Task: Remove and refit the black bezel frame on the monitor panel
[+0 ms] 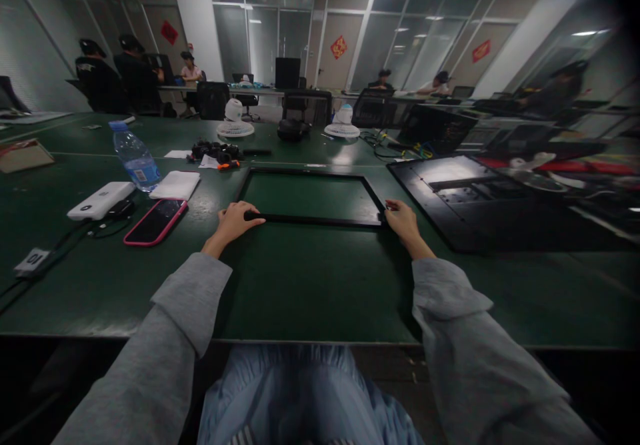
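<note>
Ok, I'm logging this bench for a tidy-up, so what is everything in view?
frame: one, black, flat on table centre
table: one, green
back panel: one, black, right of frame
phone: one, pink-edged, left of frame
power bank: one, white, far left
water bottle: one, clear, blue cap
cloth: one, white, by bottle
desk fans: two, white, far edge
people: several, seated behind
left hand: on frame's near edge
right hand: at frame's near right corner

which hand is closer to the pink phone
Left. The left hand rests on the near-left corner of the black frame, just right of the pink phone. The right hand grips the frame's near-right corner, far across from it.
</note>
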`<move>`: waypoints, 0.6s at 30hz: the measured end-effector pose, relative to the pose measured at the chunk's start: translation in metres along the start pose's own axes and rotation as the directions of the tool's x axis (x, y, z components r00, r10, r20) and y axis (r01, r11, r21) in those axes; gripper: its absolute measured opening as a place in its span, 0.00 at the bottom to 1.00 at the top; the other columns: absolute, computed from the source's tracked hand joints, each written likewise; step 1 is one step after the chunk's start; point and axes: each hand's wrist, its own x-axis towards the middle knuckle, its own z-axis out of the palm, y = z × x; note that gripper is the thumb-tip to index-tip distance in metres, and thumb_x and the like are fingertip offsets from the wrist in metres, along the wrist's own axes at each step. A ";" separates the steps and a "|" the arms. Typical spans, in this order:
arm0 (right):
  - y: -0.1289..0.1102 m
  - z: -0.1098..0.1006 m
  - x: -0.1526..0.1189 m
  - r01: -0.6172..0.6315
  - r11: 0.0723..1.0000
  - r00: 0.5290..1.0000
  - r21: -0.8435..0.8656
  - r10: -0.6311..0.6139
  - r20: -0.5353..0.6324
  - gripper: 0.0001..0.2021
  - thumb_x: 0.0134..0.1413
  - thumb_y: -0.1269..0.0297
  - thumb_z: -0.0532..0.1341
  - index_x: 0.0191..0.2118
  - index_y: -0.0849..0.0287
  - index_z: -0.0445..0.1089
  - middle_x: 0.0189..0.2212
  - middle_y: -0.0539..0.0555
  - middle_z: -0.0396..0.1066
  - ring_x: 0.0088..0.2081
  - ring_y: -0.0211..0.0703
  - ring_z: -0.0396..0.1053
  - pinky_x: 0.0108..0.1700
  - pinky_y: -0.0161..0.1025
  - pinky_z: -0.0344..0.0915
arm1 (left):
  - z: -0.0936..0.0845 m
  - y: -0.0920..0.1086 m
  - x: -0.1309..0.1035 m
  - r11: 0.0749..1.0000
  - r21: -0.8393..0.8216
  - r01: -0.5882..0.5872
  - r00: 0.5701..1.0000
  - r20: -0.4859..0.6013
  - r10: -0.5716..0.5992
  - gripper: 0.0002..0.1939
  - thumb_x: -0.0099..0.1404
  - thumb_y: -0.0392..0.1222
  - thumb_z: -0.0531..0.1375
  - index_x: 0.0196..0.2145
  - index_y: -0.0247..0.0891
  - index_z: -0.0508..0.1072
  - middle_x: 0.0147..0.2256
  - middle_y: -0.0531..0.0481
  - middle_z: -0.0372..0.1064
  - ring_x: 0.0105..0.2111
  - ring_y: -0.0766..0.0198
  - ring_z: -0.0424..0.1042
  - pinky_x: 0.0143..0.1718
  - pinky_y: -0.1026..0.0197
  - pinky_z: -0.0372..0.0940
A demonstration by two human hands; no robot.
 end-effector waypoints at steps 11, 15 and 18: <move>0.016 -0.063 0.008 -0.278 0.959 0.801 -0.056 0.199 -0.565 0.44 0.45 0.72 0.61 0.72 0.70 0.59 0.66 0.80 0.57 0.69 0.74 0.51 0.68 0.72 0.47 | -0.002 -0.006 0.010 0.983 -0.181 0.023 0.999 -0.018 -0.027 0.15 0.65 0.54 0.68 0.43 0.43 0.82 0.49 0.45 0.81 0.52 0.50 0.76 0.56 0.47 0.68; 0.041 -0.099 0.013 -0.506 0.857 0.512 0.098 0.390 -0.765 0.48 0.45 0.77 0.60 0.76 0.63 0.52 0.72 0.77 0.47 0.76 0.67 0.42 0.74 0.67 0.34 | -0.003 -0.005 0.010 0.948 -0.318 0.023 0.996 -0.069 -0.048 0.16 0.62 0.54 0.70 0.42 0.42 0.82 0.46 0.43 0.82 0.49 0.50 0.78 0.56 0.48 0.68; 0.061 -0.119 0.008 -0.635 0.740 0.392 0.224 0.558 -0.731 0.50 0.51 0.72 0.60 0.79 0.67 0.41 0.73 0.85 0.39 0.77 0.70 0.40 0.74 0.68 0.31 | -0.002 -0.004 0.011 0.893 -0.447 0.041 0.988 -0.116 -0.103 0.21 0.58 0.58 0.71 0.41 0.40 0.82 0.45 0.42 0.82 0.48 0.49 0.78 0.54 0.49 0.69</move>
